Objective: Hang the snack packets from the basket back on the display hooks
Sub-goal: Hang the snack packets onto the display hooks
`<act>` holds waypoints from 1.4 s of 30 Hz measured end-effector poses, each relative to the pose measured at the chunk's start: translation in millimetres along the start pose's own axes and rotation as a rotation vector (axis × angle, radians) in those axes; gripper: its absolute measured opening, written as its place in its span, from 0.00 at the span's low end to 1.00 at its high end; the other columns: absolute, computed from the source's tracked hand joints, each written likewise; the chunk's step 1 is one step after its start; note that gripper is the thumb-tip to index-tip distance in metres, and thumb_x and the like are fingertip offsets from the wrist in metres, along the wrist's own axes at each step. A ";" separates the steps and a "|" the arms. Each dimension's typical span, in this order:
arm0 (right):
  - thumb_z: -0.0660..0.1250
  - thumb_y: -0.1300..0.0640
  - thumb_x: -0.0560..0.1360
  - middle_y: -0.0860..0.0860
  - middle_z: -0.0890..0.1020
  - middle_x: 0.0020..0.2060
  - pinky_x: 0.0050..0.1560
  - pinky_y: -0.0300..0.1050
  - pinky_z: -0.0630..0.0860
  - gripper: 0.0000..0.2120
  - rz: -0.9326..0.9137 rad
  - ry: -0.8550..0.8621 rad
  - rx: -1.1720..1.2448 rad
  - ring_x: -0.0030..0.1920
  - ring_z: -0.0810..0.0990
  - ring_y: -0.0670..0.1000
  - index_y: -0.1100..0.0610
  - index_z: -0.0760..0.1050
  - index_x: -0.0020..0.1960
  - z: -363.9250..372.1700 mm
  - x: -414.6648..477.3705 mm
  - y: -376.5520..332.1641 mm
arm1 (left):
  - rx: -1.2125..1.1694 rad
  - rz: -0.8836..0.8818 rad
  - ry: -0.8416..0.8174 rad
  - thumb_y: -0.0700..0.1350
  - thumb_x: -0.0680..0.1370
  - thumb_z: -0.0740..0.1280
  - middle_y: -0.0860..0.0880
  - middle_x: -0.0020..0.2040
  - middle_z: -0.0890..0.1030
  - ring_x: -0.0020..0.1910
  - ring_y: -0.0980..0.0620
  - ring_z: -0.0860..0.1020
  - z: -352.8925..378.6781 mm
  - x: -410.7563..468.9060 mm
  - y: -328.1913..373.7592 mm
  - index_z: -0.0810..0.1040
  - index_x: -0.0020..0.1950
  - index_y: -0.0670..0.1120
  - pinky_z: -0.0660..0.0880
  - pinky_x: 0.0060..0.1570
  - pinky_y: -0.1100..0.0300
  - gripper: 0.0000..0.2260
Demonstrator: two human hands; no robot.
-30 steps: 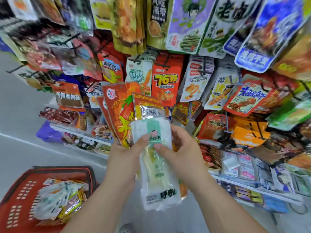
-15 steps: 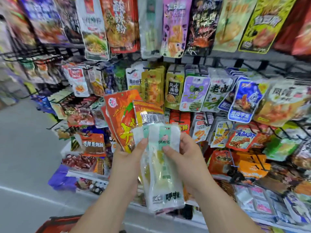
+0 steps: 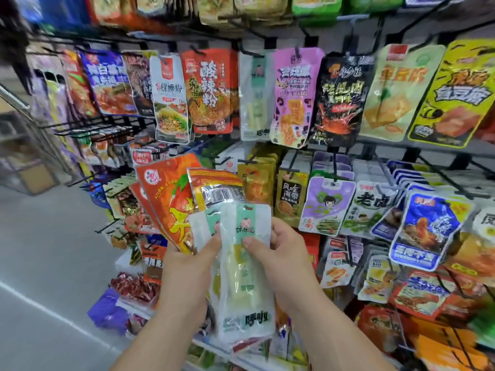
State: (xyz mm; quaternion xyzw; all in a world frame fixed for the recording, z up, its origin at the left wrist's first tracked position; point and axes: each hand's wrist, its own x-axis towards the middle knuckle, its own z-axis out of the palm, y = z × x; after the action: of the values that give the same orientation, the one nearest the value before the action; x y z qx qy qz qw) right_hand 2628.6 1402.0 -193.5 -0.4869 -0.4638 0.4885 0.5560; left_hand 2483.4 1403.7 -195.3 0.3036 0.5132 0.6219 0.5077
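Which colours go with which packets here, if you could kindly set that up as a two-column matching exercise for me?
Column one:
1. front packet pinched by the right hand
2. big packet at the fan's left in the left hand
3. crayfish packet hanging in the upper row
4. its left neighbour

Column two:
A. black
B. white and green
C. pink
D. orange

Pairs: 1-B, 2-D, 3-A, 4-C.

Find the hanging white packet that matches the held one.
Head view, upper row, centre: the white packet hangs between the orange packet and the pink packet.
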 end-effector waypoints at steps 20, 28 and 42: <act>0.71 0.63 0.79 0.51 0.89 0.48 0.49 0.56 0.85 0.09 -0.317 0.226 -0.071 0.48 0.88 0.54 0.54 0.83 0.57 44.1 78.2 -115.2 | -0.104 0.216 -0.152 0.38 0.77 0.76 0.55 0.40 0.86 0.45 0.52 0.84 9.3 106.6 112.5 0.74 0.48 0.52 0.80 0.54 0.49 0.13; 0.71 0.56 0.80 0.57 0.88 0.46 0.39 0.54 0.85 0.05 -0.401 0.336 -0.080 0.44 0.88 0.56 0.57 0.83 0.53 58.3 110.2 -171.3 | -0.095 0.165 -0.227 0.40 0.76 0.77 0.54 0.48 0.88 0.51 0.50 0.86 -5.6 133.9 124.9 0.80 0.54 0.51 0.79 0.62 0.43 0.11; 0.74 0.36 0.71 0.65 0.80 0.39 0.39 0.65 0.80 0.26 -0.402 0.535 -0.257 0.35 0.79 0.59 0.60 0.81 0.50 71.9 157.8 -176.3 | -0.092 0.155 -0.244 0.43 0.76 0.78 0.53 0.52 0.88 0.52 0.48 0.87 -17.0 169.1 122.4 0.81 0.64 0.46 0.79 0.61 0.40 0.17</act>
State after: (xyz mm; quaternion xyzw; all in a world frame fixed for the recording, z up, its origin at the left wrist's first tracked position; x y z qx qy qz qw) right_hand 2588.0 1556.8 -5.0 -0.5627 -0.4458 0.1623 0.6770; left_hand 2378.3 1562.7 -108.6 0.3923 0.3937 0.6404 0.5301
